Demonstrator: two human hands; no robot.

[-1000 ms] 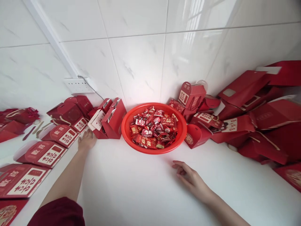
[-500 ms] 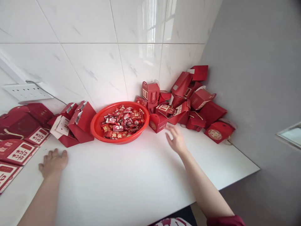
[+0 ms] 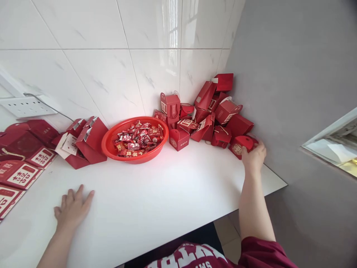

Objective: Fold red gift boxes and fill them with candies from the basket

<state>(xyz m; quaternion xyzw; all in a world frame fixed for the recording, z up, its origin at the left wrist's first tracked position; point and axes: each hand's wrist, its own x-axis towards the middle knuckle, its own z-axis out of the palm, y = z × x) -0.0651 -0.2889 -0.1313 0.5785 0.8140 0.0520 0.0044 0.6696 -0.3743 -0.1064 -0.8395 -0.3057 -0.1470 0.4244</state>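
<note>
My right hand (image 3: pixel 254 155) reaches to the right end of the pile, its fingers and thumb around a red gift box (image 3: pixel 237 146) with a round gold emblem. The box still rests against the neighbouring boxes, and its right side is hidden behind my fingers. On the white tabletop (image 3: pixel 156 193), my left hand (image 3: pixel 73 208) lies flat with fingers spread and nothing in it. Between the two hands stands a red plastic basket (image 3: pixel 107 147) holding many wrapped candies (image 3: pixel 139 137). Just right of it sits a small red box (image 3: pixel 179 139).
A heap of red gift boxes (image 3: pixel 205 96) leans into the back right corner by the grey panel (image 3: pixel 279 93). Open red boxes (image 3: pixel 93 145) stand left of the basket. More boxes with white labels (image 3: pixel 23 174) line the left edge, below a wall socket (image 3: pixel 28 107).
My right hand has moved right, from near the small box to the emblem box at the pile's end, and closed on it. My left hand has shifted towards me, fingers wider. The view has turned slightly right.
</note>
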